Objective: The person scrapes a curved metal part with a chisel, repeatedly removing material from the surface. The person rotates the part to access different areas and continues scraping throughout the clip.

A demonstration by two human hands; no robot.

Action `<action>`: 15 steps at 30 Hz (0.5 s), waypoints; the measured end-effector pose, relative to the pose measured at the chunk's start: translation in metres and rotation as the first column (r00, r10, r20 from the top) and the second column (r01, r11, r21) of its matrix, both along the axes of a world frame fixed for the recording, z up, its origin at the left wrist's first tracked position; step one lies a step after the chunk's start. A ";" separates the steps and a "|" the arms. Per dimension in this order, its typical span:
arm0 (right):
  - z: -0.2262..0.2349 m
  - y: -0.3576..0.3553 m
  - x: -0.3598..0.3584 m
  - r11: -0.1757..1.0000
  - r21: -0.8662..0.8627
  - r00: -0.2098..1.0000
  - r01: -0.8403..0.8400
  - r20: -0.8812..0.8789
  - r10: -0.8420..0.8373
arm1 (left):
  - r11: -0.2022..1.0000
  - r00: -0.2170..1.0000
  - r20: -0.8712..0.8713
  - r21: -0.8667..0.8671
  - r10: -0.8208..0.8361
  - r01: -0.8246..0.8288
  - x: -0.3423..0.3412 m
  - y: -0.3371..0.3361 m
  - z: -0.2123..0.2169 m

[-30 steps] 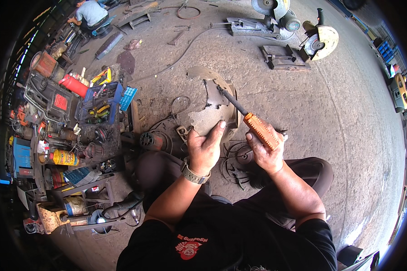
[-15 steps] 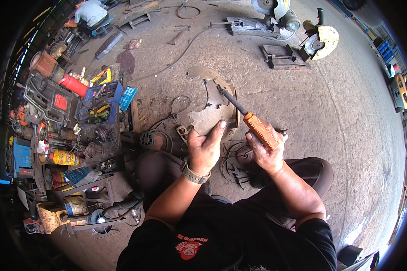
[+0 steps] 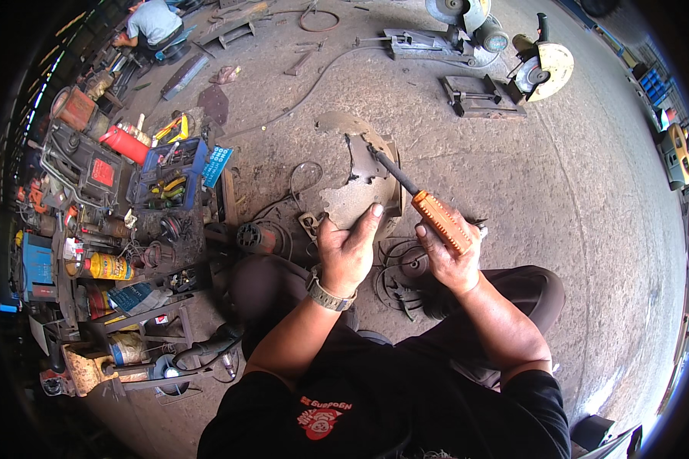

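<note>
Right hand [image 3: 456, 262] grips one orange-handled tool [image 3: 441, 220] and left hand [image 3: 346, 254] clasps one ragged metal piece [image 3: 346, 202], two saws [image 3: 553, 70] beyond.

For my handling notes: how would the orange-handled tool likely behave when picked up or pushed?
The orange-handled tool is probably stiff: its dark shaft looks straight. It likely resists slipping, since its handle is ridged where the right hand holds it. If pushed on the floor, it might pivot, the handle being much thicker than the shaft.
</note>
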State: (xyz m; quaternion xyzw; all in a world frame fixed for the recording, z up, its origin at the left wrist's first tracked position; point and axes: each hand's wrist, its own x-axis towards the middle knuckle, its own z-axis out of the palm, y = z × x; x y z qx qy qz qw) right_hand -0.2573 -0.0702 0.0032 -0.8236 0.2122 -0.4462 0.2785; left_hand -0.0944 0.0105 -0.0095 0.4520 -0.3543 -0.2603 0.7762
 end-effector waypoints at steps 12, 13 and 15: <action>0.001 -0.001 0.000 0.996 -0.084 1.000 0.008 -0.022 -0.010 | 1.000 1.000 -0.004 -0.028 -0.009 0.009 0.000 0.000 -0.001; 0.002 -0.001 0.000 0.996 -0.084 1.000 0.007 -0.022 -0.009 | 1.000 1.000 0.003 -0.028 -0.008 0.008 0.000 0.000 -0.001; 0.002 -0.001 0.000 0.996 -0.084 1.000 0.007 -0.025 -0.009 | 1.000 1.000 0.004 -0.031 -0.003 0.003 -0.001 0.000 0.001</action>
